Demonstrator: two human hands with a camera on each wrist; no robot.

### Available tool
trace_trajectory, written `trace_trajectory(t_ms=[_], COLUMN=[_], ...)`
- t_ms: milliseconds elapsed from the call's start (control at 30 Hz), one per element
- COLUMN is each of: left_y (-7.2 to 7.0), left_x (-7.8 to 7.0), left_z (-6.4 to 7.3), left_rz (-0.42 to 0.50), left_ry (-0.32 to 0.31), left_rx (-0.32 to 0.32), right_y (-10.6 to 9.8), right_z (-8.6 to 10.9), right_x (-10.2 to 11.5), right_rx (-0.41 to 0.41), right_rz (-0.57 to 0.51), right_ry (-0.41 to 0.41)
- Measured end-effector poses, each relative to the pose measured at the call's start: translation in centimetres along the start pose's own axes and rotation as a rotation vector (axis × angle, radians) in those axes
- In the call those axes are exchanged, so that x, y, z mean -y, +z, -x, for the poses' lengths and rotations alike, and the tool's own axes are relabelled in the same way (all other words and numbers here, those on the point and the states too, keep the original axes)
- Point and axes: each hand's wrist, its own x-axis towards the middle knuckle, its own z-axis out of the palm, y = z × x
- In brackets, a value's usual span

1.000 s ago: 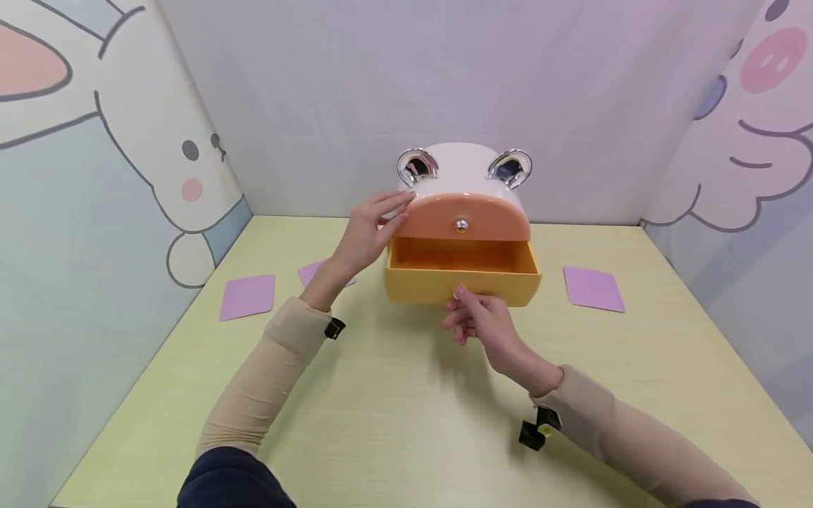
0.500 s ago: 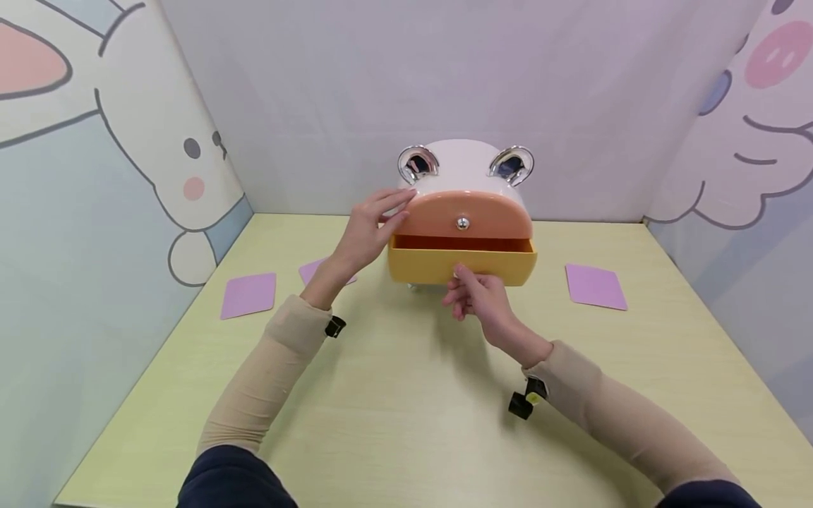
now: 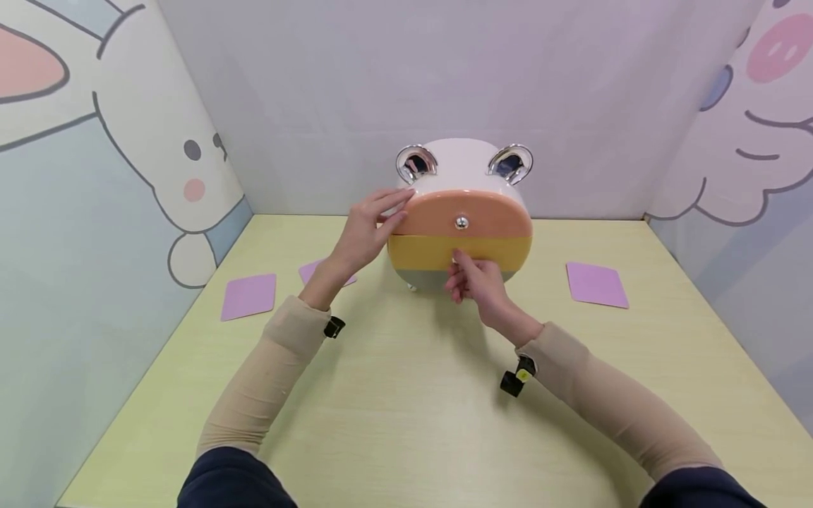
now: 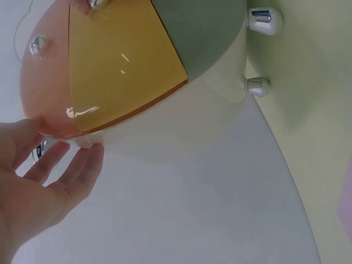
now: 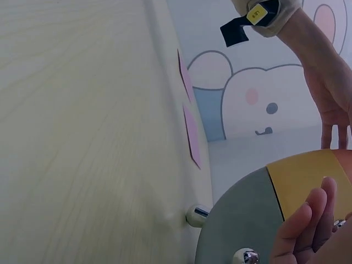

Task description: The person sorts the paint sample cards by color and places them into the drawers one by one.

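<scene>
A small rounded white cabinet [image 3: 466, 166] with silver ear-like trims faces me. Its front stacks an orange drawer [image 3: 492, 210], a yellow drawer [image 3: 416, 250] and a grey-green drawer [image 4: 203, 33]. All three fronts look flush. My right hand [image 3: 485, 288] pinches the yellow drawer's silver knob [image 4: 99, 4], thumb uppermost and the other fingers below. My left hand [image 3: 365, 231] rests against the cabinet's upper left side, its fingers loosely extended; in the left wrist view the thumb meets the orange front's edge.
Two pink square cards lie on the left of the table, one card [image 3: 249, 296] farther out and one card [image 3: 311, 271] partly behind my left wrist. Another pink card [image 3: 597, 285] lies on the right. Short silver feet [image 4: 264, 21] support the cabinet. Cartoon-printed walls [image 3: 305, 92] enclose the table.
The yellow drawer has slid from pulled out to flush with the cabinet, my right hand moving forward with it. My left hand has stayed at the cabinet's side.
</scene>
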Motion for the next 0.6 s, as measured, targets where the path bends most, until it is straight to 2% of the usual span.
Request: trace_trajectory(t_ms=[67, 200, 267, 367, 500, 600], left_y=[0.0, 0.0, 0.0, -0.1, -0.1, -0.1], left_x=[0.0, -0.1, -0.2, -0.3, -0.2, -0.1], left_z=[0.0, 0.1, 0.1, 0.1, 0.1, 0.1], left_rz=[-0.002, -0.003, -0.002, -0.001, 0.005, 0.008], left_ry=[-0.003, -0.005, -0.005, -0.008, -0.006, 0.000], left_rx=[0.000, 0.002, 0.005, 0.005, 0.001, -0.001], right_y=[-0.1, -0.8, -1.2, -1.9, -2.2, -2.0], right_z=[-0.1, 0.2, 0.4, 0.4, 0.0, -0.4], right_x=[0.0, -0.4, -0.9, -1.9, -3.2, -3.7], right_rx=[0.010, 0.084, 0.136, 0.182, 0.164, 0.136], right_rz=[-0.009, 0.014, 0.060, 0.145, 0.197, 0.182], right_ry=[-0.001, 0.010, 0.044, 0.137, 0.255, 0.259])
